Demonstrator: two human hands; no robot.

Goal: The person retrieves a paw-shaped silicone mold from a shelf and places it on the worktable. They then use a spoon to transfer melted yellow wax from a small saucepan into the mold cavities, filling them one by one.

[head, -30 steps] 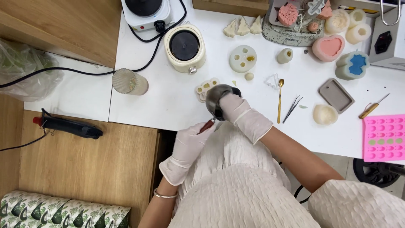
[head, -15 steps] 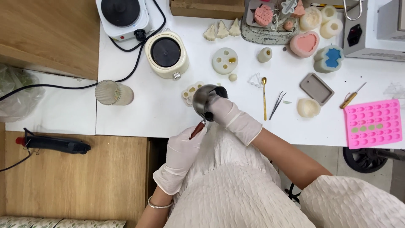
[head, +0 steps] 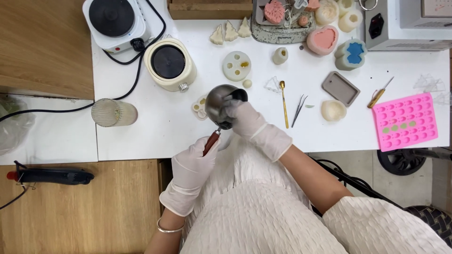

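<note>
Nearest to the camera, the left hand [head: 193, 164], in a white glove, is closed around the reddish-brown handle [head: 211, 142] of a small metal pot [head: 222, 105]. The pot is held tilted just above the front part of the white counter [head: 141, 136]. The right hand [head: 245, 117], also gloved, lies on the pot's rim with the fingers bent over it — it grips the side of the pot.

Just beside the pot, to its left and partly hidden by it, lies a small white mold [head: 200, 107]. On the right side, near the hand, a gold spoon [head: 283, 98] and a pair of tweezers [head: 298, 104] lie on the counter. A ribbed glass [head: 113, 113] lies on its side, well apart to the left.

Farther back stand a cream round pot [head: 169, 63] and a round white mold [head: 236, 66] with holes. At the far right — a pink silicone mold [head: 405, 120].
</note>
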